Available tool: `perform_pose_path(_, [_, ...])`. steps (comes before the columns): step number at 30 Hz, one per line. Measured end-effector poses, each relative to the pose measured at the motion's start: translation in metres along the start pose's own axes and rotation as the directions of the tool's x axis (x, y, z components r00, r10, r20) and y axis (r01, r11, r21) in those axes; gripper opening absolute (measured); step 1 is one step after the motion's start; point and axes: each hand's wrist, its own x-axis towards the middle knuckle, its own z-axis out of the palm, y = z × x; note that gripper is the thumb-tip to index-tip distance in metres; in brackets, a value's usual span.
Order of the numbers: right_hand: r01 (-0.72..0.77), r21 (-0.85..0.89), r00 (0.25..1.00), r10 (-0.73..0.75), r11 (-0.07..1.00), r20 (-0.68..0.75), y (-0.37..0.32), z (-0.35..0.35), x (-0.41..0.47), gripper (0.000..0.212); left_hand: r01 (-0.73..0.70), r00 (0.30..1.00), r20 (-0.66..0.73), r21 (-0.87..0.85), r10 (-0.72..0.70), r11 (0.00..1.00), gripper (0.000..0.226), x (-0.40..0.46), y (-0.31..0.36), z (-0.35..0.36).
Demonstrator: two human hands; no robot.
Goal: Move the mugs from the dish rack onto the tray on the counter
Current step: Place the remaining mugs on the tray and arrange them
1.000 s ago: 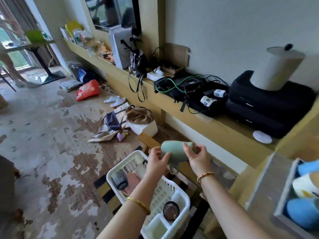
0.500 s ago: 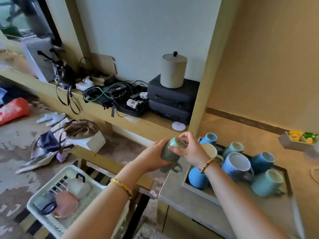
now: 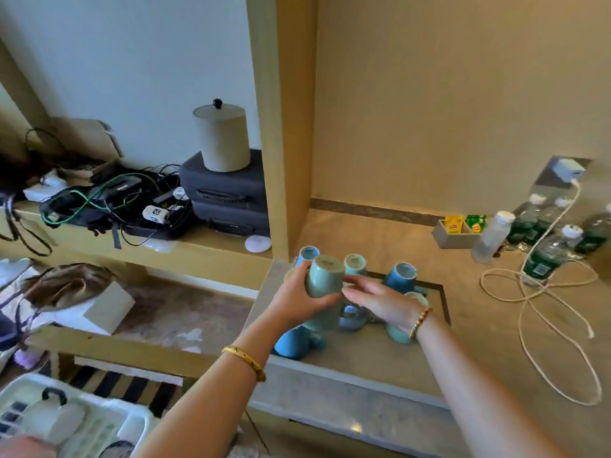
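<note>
Dish rack (image 3: 99,421), white plastic, sits lowest and nearest at the bottom left, holding a pale mug with a dark handle (image 3: 54,413); its other contents are too blurred to name. Beyond it stands a wooden bench frame (image 3: 125,350), with bags and a white box (image 3: 109,309) on the floor behind.

Left hand (image 3: 297,300) grips a sage-green mug (image 3: 324,280) around its side, fingers curled, base turned toward the viewer, held above the near left part of the tray (image 3: 444,300). Right hand (image 3: 380,300) is flat with fingers extended, fingertips touching the same mug from the right and holding nothing.

Tray lies on the stone counter (image 3: 363,368), close to its left edge. Mugs on it stand upside down and crowded: a blue mug (image 3: 294,342) at the near left corner, a teal mug (image 3: 398,332) partly hidden under the right wrist, a dark blue mug (image 3: 401,276) farther back, a light teal mug (image 3: 355,264) and a light blue mug (image 3: 307,254) at the far edge. Free space among them is scant.

White cable (image 3: 545,312) loops across the counter to the right, running up to a charger (image 3: 568,170). Water bottles (image 3: 545,246) and a small box of tea sachets (image 3: 458,231) stand farther back on that side.

Left shelf carries tangled cables (image 3: 109,200), two stacked dark cases (image 3: 228,200) and a lidded cylinder (image 3: 221,137) on top.
</note>
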Motion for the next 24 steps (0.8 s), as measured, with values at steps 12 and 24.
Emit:
perform_pose_path(12, [-0.272, -0.664, 0.961, 0.166, 0.697, -0.22, 0.092, -0.009, -0.006, 0.028, -0.097, 0.973, 0.226, 0.184, 0.053, 0.978, 0.068, 0.009, -0.028, 0.078])
perform_pose_path(24, [-0.322, -0.748, 0.946, 0.185, 0.58, -0.264, 0.138, 0.011, 0.006, 0.024, -0.15, 0.949, 0.314, 0.533, -0.031, 0.833, 0.076, 0.012, -0.06, 0.101])
